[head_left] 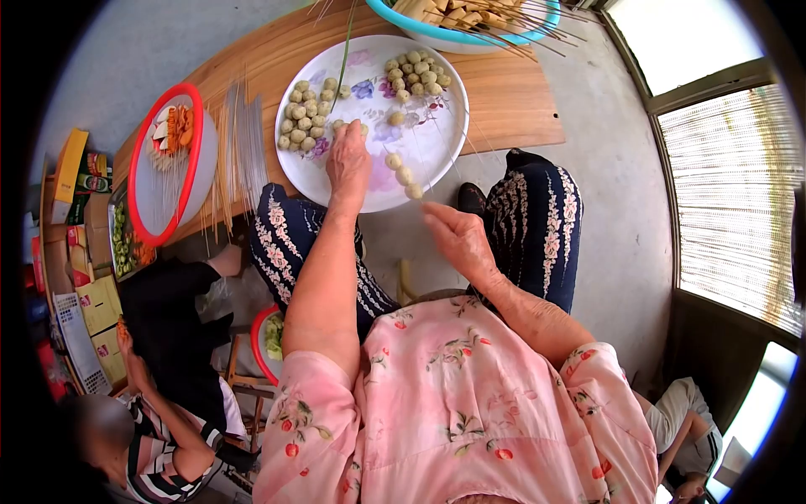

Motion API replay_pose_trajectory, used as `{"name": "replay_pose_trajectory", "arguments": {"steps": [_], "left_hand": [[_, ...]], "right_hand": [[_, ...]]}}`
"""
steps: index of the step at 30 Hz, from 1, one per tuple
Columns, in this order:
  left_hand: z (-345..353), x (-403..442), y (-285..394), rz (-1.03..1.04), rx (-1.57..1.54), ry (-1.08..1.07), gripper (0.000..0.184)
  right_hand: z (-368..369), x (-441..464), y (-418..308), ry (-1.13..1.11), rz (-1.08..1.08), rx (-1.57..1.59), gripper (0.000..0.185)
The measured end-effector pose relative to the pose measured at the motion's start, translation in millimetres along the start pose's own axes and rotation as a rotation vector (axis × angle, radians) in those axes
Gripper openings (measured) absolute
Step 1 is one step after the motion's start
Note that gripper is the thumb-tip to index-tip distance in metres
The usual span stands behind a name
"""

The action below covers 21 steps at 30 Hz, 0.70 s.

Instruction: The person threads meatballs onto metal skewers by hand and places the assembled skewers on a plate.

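My left hand [348, 164] reaches over a large flower-patterned plate [378, 200], its fingertips closed around a pale, meatball-like ball [363, 129] at the edge of a pile. My right hand [460, 238] is closed near the plate's front rim, in a pinch. From its fingers a thin skewer, barely visible, points up and left with three pale balls [404, 175] in a row on it. Two heaps of speckled greenish-grey balls lie on the plate, a left heap [306, 113] and a right heap [416, 71]. A single ball [396, 118] sits between them.
The plate rests on a wooden table [516, 101]. Loose skewers [243, 143] and a red-rimmed basin [200, 160] are at left. A blue-rimmed basin [457, 35] of skewered food stands behind. Another person [168, 428] sits at lower left, and one [688, 428] at lower right.
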<state>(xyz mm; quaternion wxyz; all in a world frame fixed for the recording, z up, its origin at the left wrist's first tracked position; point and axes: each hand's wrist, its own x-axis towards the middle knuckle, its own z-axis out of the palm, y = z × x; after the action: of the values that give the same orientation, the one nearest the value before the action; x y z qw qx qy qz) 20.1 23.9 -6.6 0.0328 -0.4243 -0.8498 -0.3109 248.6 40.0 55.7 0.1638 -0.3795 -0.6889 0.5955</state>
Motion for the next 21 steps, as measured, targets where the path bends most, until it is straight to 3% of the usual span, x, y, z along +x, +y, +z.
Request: {"name": "replay_pose_trajectory", "arguments": {"steps": [4, 10, 13, 19, 21], "left_hand": [[-1, 2, 2, -0.148, -0.026, -0.028, 0.017], [8, 3, -7, -0.314, -0.344, -0.006, 0.019], [20, 0, -25, -0.12, -0.125, -0.001, 0.024], [-8, -8, -2, -0.781, -1.259, -0.115, 0.034], [-10, -9, 0, -0.813, -1.38, -0.124, 0.032]], "right_hand": [[0, 1, 7, 0.002, -0.023, 0.017, 0.022], [2, 2, 10, 0.005, -0.045, 0.036, 0.022], [0, 1, 8, 0.0, -0.022, 0.031, 0.022], [-1, 2, 8, 0.005, -0.052, 0.028, 0.022], [-1, 2, 6, -0.016, -0.049, 0.026, 0.022]]}}
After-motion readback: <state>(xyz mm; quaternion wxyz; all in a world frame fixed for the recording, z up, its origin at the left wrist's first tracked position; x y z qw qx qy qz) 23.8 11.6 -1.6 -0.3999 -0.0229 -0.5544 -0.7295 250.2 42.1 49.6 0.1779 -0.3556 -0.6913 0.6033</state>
